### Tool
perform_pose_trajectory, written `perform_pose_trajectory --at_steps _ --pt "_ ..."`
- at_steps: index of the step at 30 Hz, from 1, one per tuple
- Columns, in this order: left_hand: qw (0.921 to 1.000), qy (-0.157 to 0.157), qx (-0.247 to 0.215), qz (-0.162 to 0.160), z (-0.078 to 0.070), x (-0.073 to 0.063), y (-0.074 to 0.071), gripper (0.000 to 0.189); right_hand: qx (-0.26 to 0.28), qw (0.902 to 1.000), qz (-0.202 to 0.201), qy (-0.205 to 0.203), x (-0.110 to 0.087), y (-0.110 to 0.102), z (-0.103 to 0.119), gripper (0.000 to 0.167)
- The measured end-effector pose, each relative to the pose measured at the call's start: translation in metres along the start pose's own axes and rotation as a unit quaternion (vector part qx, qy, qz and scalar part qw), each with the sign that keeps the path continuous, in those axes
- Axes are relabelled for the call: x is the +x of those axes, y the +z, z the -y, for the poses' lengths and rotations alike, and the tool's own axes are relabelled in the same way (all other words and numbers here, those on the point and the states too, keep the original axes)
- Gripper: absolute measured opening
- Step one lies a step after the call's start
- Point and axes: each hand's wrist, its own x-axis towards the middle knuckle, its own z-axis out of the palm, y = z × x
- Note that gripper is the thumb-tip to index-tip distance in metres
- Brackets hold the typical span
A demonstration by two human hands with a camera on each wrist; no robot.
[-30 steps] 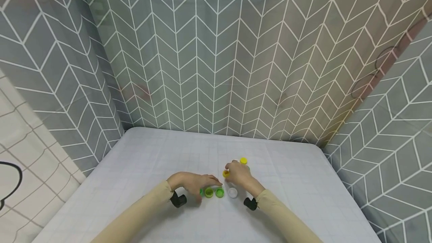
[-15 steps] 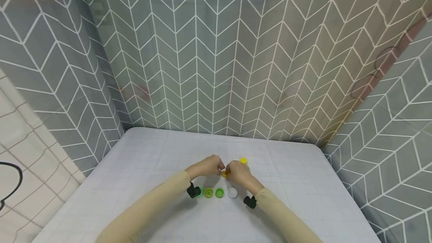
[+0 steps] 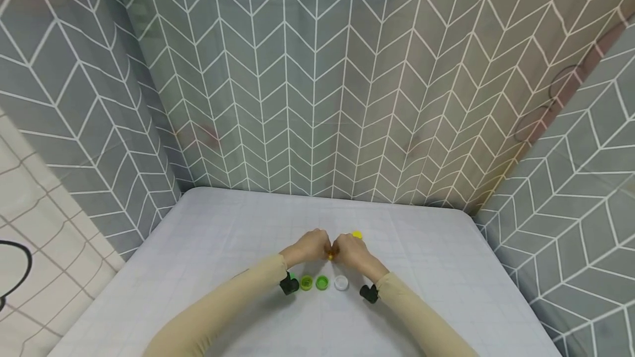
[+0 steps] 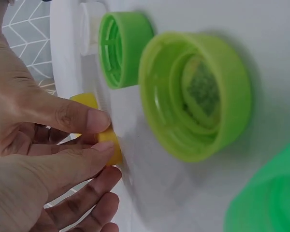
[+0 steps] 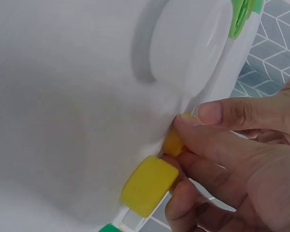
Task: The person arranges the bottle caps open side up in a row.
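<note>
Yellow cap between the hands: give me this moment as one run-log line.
left hand: pinches yellow cap | right hand: pinches same cap | row nearer the person: green caps, white cap | second yellow cap: beyond the right hand

I am seeing a lime green plastic cap (image 3: 306, 283), a darker green plastic cap (image 3: 322, 282) and a white plastic cap (image 3: 340, 283) lying in a row on the pale grey table (image 3: 223, 236). A grey chevron-patterned curtain (image 3: 317, 81) is hanging behind.

You are working in what looks like a makeshift recording booth rather than a lived-in room: grey chevron-patterned curtains (image 3: 317, 81) hang close around three sides of a pale gridded tabletop (image 3: 223, 236), with a tiled-looking sheet (image 3: 30, 225) at the left edge.
</note>
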Motion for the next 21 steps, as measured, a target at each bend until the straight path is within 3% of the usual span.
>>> perform_pose_trajectory --at_steps 5,15,21 --pt "0.9999 0.003 0.0 -0.016 0.0004 0.0006 0.0023 0.01 0.009 0.9995 0.006 -0.028 0.0009 -0.0011 -0.0049 0.004" --pt "0.9983 0.041 -0.018 -0.037 0.0028 -0.0006 0.0053 0.006 0.023 0.9972 0.009 -0.07 0.0011 -0.0037 -0.0082 0.005" --pt "0.9985 0.011 -0.046 -0.025 0.008 -0.0009 0.0089 0.011 0.046 0.9966 0.022 -0.065 -0.001 -0.0028 -0.0097 0.012"
